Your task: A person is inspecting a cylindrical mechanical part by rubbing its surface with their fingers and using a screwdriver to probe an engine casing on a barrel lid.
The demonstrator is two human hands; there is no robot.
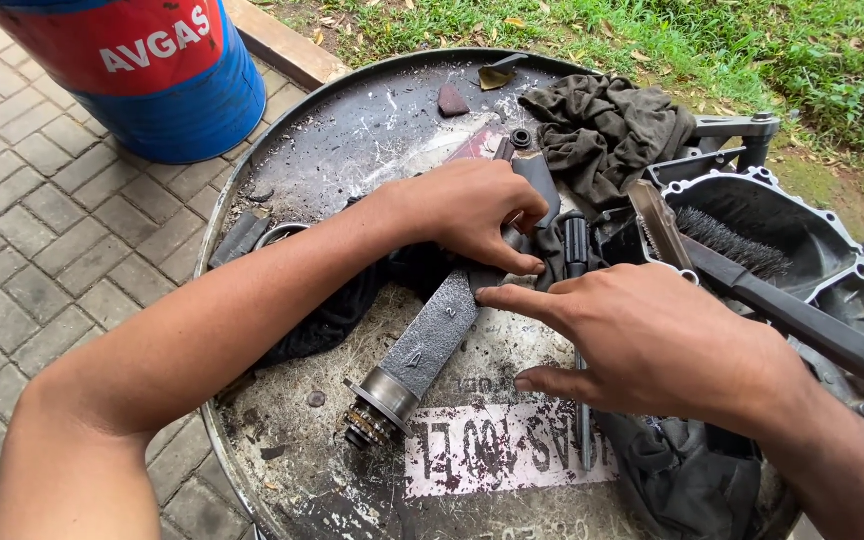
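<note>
A grey cast metal arm with a round geared end [414, 355] lies on the dark top of an upturned drum [352, 140]. My left hand [472, 210] rests over the arm's far end, fingers curled on a black part [537, 180] and a dark cloth. Fingers apart, my right hand [642, 335] hovers just right of the arm, its forefinger pointing at the arm's upper end. A screwdriver with a black handle [577, 250] lies partly under my right hand.
A wire brush with a black handle [742, 265] rests on a grey engine cover [802, 215] at the right. A crumpled grey rag [602, 125] lies at the back. A blue and red drum [152, 70] stands on brick paving, with grass beyond.
</note>
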